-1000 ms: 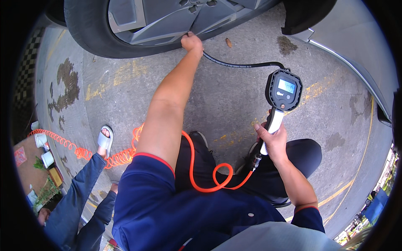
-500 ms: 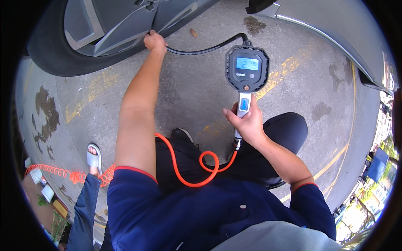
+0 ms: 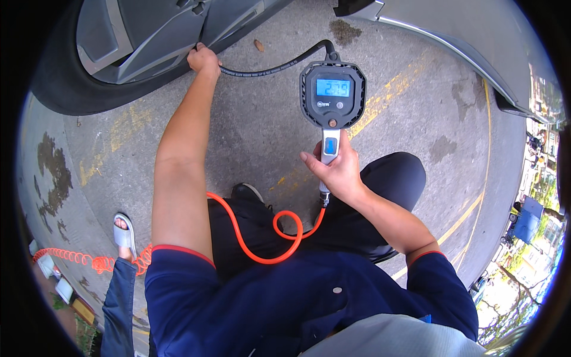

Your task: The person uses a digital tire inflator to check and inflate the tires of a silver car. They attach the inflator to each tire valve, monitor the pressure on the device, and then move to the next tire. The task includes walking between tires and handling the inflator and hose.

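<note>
My right hand [image 3: 341, 169] is wrapped round the silver handle of a digital tire inflator gauge [image 3: 332, 108], its thumb lying along the left side. The gauge head is dark and eight-sided, with a lit blue screen facing up. From its top a black rubber hose [image 3: 267, 72] curves left to my left hand [image 3: 203, 59]. That hand is closed round the hose end, against the grey wheel rim [image 3: 140, 41] near the tire [image 3: 65, 89]; the tip is hidden by my fingers. An orange air hose [image 3: 235, 235] joins the handle's lower end and loops over my lap.
Behind me at the left, a coiled orange hose [image 3: 65, 254] runs past another person's sandalled foot [image 3: 124, 235]. A grey car body panel [image 3: 452, 41] stands at the upper right. Yellow lines [image 3: 380, 101] and a dry leaf [image 3: 259, 45] mark the concrete ground.
The whole scene has shifted slightly left in view, the wheel and gauge included. Both hands keep their grips; the gauge still hangs over the ground in front of me.
</note>
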The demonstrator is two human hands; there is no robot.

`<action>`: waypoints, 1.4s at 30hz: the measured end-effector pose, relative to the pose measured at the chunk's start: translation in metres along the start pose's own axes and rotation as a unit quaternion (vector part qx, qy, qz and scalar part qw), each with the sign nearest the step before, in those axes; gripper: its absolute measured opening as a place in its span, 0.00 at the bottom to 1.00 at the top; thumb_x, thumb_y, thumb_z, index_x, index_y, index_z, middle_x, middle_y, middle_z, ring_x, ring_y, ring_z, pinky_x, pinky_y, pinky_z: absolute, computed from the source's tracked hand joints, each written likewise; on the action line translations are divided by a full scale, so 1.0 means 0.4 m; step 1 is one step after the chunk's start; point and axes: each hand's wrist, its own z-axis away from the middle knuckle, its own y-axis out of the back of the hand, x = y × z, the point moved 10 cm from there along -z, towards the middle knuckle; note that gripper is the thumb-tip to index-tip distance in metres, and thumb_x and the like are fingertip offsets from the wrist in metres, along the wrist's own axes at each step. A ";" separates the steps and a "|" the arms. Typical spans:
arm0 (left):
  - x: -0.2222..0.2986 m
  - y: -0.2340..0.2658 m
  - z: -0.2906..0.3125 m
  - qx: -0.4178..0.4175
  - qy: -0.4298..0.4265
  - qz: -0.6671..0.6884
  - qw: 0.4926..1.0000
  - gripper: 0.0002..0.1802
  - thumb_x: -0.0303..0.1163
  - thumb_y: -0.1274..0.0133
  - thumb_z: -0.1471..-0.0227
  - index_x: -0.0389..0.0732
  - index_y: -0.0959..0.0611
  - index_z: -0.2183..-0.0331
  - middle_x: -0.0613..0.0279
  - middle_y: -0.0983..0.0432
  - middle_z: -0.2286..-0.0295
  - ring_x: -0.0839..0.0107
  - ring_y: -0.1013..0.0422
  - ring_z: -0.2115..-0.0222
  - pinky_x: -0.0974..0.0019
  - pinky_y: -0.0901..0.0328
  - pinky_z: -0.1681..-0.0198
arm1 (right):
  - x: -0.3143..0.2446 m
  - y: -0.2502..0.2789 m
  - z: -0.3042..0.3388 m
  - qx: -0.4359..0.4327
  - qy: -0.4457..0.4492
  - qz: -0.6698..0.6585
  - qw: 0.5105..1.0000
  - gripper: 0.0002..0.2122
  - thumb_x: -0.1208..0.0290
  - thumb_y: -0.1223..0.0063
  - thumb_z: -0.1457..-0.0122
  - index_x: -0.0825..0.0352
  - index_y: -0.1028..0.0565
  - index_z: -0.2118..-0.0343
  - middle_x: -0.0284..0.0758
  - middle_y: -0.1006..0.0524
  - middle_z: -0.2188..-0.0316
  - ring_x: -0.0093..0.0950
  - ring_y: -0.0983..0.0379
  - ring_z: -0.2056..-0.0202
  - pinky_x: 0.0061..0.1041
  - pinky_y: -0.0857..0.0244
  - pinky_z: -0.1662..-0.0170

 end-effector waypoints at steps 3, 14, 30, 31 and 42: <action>0.008 0.001 0.006 0.000 -0.008 -0.001 1.000 0.18 0.35 0.53 0.41 0.25 0.24 0.64 0.44 0.24 0.71 0.59 0.30 0.87 0.60 0.37 0.91 | -0.005 0.000 0.000 0.004 0.013 0.000 1.000 0.23 0.64 0.32 0.51 0.68 0.37 0.63 0.36 0.23 0.77 0.28 0.23 0.75 0.27 0.29 0.71; 0.020 -0.010 0.024 -0.020 -0.002 0.048 0.999 0.14 0.34 0.55 0.38 0.38 0.32 0.74 0.61 0.39 0.89 0.71 0.44 0.94 0.65 0.47 0.93 | -0.018 0.001 0.002 0.006 0.027 0.011 1.000 0.20 0.67 0.33 0.49 0.66 0.37 0.65 0.31 0.25 0.77 0.20 0.27 0.77 0.22 0.31 0.73; 0.011 -0.003 0.009 -0.004 -0.006 0.024 1.000 0.14 0.34 0.54 0.40 0.33 0.29 0.71 0.55 0.34 0.83 0.67 0.38 0.91 0.62 0.43 0.92 | -0.024 -0.001 0.010 0.003 0.028 -0.010 1.000 0.19 0.69 0.34 0.48 0.66 0.37 0.64 0.30 0.26 0.76 0.17 0.29 0.75 0.20 0.32 0.73; 0.012 -0.005 0.010 -0.007 -0.006 0.032 0.999 0.14 0.34 0.54 0.40 0.36 0.32 0.75 0.60 0.38 0.89 0.71 0.42 0.93 0.63 0.46 0.92 | -0.027 0.000 0.009 0.003 0.030 -0.010 0.999 0.19 0.70 0.34 0.48 0.66 0.37 0.64 0.30 0.26 0.76 0.17 0.29 0.75 0.20 0.32 0.73; 0.033 0.013 0.059 0.030 -0.005 -0.036 0.999 0.19 0.38 0.54 0.39 0.28 0.23 0.63 0.44 0.23 0.72 0.59 0.30 0.87 0.60 0.38 0.91 | -0.006 0.020 0.015 0.025 0.014 -0.042 0.999 0.22 0.66 0.31 0.52 0.67 0.37 0.64 0.34 0.23 0.77 0.23 0.24 0.75 0.25 0.30 0.71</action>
